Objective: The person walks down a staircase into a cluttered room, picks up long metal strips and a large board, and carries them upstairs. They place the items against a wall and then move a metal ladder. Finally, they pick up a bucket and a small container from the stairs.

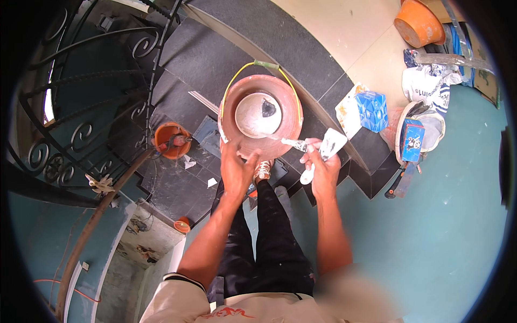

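A dusty reddish bucket with a yellow wire handle is in front of me, its mouth facing up. Whitish residue coats its bottom, along with one dark patch. My left hand grips the bucket's near rim, thumb and fingers on either side. Beside the rim, my right hand closes around a putty knife with a broad white-smeared blade and a pale rounded handle end. From the same hand a second narrow, white-smeared tool points left to the bucket's rim; its exact kind is unclear.
Dark tiled steps surround the bucket. A black iron railing curves on the left, near a small orange bucket holding a tool. On the right are a blue box, a whitish bucket and an orange tub.
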`<state>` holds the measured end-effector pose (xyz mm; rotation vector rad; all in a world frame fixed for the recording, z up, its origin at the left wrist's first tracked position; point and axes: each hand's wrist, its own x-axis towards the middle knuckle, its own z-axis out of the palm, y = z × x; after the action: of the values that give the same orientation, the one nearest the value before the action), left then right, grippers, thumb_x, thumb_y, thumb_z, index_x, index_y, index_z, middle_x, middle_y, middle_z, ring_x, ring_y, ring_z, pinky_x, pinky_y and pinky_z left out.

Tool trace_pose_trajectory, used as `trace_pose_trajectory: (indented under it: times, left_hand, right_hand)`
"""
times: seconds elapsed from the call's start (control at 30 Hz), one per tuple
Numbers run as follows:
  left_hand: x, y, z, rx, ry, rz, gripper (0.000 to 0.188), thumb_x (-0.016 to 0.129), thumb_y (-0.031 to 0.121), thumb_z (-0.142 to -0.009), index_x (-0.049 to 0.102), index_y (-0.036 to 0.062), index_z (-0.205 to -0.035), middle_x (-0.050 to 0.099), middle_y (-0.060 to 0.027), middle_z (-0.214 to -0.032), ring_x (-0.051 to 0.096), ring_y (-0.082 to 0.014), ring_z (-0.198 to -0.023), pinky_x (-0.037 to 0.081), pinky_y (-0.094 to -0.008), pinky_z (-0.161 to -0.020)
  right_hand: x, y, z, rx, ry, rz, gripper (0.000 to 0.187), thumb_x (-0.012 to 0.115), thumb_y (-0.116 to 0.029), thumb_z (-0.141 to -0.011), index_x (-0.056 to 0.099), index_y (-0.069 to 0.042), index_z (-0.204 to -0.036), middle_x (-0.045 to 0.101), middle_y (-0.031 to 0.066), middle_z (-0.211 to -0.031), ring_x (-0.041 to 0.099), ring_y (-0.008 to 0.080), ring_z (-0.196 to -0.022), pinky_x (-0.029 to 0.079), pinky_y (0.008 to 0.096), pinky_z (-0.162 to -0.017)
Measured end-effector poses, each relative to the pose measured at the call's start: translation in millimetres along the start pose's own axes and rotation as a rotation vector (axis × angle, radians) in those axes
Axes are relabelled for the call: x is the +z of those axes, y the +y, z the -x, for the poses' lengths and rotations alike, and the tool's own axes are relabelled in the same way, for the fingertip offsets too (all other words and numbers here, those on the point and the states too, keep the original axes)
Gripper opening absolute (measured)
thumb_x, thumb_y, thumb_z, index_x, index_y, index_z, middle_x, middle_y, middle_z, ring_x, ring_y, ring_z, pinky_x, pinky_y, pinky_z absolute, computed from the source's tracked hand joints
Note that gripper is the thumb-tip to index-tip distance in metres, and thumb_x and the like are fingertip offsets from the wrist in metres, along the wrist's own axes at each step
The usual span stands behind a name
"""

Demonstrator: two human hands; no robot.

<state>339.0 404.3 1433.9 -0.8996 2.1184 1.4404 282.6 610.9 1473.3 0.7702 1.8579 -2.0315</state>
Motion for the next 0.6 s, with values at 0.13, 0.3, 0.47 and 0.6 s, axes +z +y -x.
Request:
trace_pose_trajectory:
  times: [0.13,0.3,0.47,0.6]
  left_hand:
    - [35.9,7.1,25.6,-0.427,-0.312,1.017,0.046,0.056,0.041,-0.109,0.059,0.0002,-0.13,0.071,-0.0096,-0.108,0.065,-0.0148,-0.086,0.053,-0.0346,-0.08]
    - [30.2,1.2,14.3,-0.49,-0.258,1.201,0.045,0.052,0.03,-0.111,0.047,0.0032,-0.146,0.067,-0.0086,-0.104,0.069,-0.0158,-0.088,0.06,-0.0319,-0.071]
    - [12.9,-23.0,11.0,-0.466,-0.386,1.068,0.025,0.053,0.022,-0.11,0.049,0.0107,-0.132,0.053,-0.0006,-0.083,0.05,-0.0085,-0.063,0.04,-0.0234,-0.052]
    - [15.7,-26.0,8.1,-0.409,-0.366,0.866,0.026,0.057,0.022,-0.108,0.049,0.012,-0.131,0.052,0.001,-0.082,0.045,-0.0058,-0.056,0.033,-0.0207,-0.045]
  right_hand:
    - [16.0,28.8,39.6,0.066,-0.066,0.059,0.025,0.072,-0.001,-0.096,0.068,0.004,-0.119,0.073,0.0077,-0.11,0.065,0.0072,-0.074,0.048,0.0209,-0.059]
    - [29.2,45.7,82.3,0.05,-0.152,0.093,0.043,0.069,-0.01,-0.101,0.058,0.002,-0.14,0.072,0.011,-0.112,0.066,0.0102,-0.065,0.052,0.026,-0.054]
    - [25.1,31.5,35.7,0.003,-0.199,1.017,0.057,0.056,-0.02,-0.107,0.036,-0.009,-0.16,0.068,0.023,-0.124,0.071,0.0315,-0.088,0.057,0.0429,-0.077]
    - [40.6,36.7,31.5,-0.079,-0.428,1.174,0.051,0.053,-0.022,-0.107,0.044,-0.012,-0.156,0.065,0.0268,-0.121,0.065,0.0473,-0.107,0.052,0.0545,-0.092]
